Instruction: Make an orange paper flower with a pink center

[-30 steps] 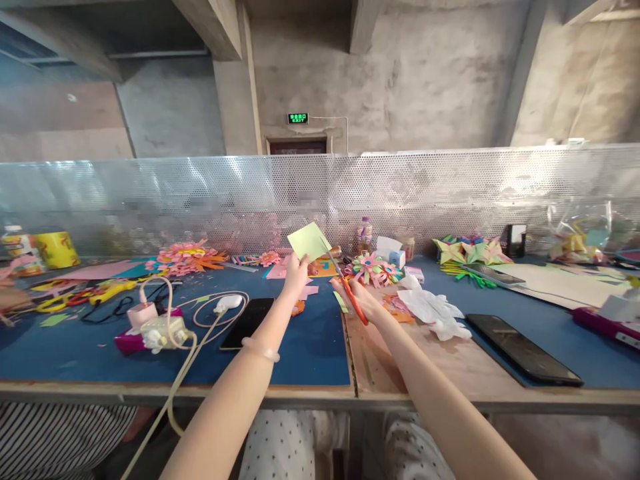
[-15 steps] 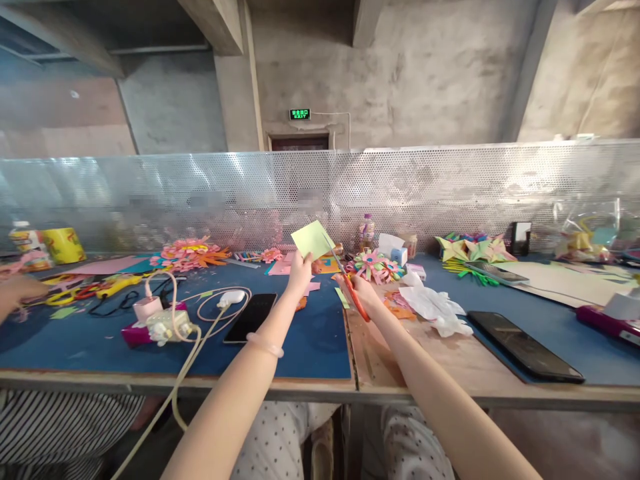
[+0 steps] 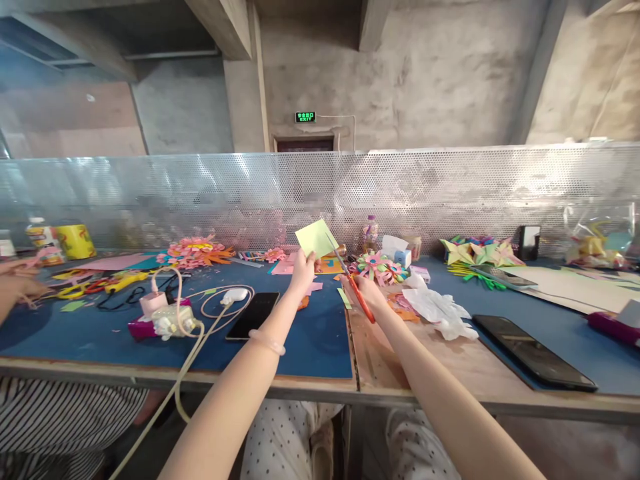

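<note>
My left hand (image 3: pixel 303 270) pinches a pale green sheet of paper (image 3: pixel 314 239) by its lower edge, held up above the table. In my right hand (image 3: pixel 366 293) is a pair of scissors (image 3: pixel 358 297) with orange-red handles. Their blades point up and to the left, lying at the paper's right edge. Whether the blades are parted is too fine to make out. Below and between the hands, a narrow green paper strip (image 3: pixel 344 298) and pink and orange paper scraps lie on the table.
A black phone (image 3: pixel 254 316) and a power strip with cables (image 3: pixel 173 320) lie left of my forearms. To the right are crumpled tissue (image 3: pixel 437 307) and another phone (image 3: pixel 533 350). Paper flowers (image 3: pixel 377 267) sit behind my right hand. Another person's hand (image 3: pixel 23 283) is at far left.
The view has shifted slightly, moving everything a little to the right. My hands keep the same hold on paper and scissors. The other person's hand at far left shows more.
</note>
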Motion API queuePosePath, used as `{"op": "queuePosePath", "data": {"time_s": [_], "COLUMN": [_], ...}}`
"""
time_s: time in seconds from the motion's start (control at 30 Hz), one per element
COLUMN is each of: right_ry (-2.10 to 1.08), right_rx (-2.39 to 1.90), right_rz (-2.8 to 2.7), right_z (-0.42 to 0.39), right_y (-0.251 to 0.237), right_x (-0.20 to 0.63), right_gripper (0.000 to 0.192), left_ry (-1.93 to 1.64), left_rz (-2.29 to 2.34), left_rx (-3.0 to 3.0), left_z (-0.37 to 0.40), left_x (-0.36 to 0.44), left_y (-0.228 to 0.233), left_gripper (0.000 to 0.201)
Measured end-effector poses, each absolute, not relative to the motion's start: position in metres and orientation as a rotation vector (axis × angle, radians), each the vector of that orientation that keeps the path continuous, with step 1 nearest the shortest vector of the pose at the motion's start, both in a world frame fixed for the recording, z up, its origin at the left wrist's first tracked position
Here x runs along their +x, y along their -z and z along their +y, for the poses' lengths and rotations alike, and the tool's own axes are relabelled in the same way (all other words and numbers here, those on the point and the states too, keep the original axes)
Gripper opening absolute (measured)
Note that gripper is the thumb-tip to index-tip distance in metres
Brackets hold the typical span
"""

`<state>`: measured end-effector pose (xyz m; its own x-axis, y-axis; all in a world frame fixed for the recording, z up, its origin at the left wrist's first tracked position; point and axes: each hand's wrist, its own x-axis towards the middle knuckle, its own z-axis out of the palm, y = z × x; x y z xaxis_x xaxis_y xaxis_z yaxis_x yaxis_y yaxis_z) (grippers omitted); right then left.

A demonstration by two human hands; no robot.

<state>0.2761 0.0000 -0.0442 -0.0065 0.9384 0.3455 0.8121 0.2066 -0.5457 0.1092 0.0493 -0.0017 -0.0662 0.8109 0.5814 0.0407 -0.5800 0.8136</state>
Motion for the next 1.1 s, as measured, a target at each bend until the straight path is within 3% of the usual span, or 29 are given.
{"op": "queuePosePath", "data": {"time_s": [1.1], "right_ry": [-0.401], "right_rx": [-1.411], "right_rz": [-1.798], "right_z": [-0.0011], "right_y": [0.0439], "right_x": [0.2704], "right_gripper": [0.029], "left_ry": [-1.545], "left_rz": [0.913], "left_rx": [1.59], "left_z": [0.0493], "left_x": [0.1158], "left_y": [0.0022], "left_gripper": [0.029]}}
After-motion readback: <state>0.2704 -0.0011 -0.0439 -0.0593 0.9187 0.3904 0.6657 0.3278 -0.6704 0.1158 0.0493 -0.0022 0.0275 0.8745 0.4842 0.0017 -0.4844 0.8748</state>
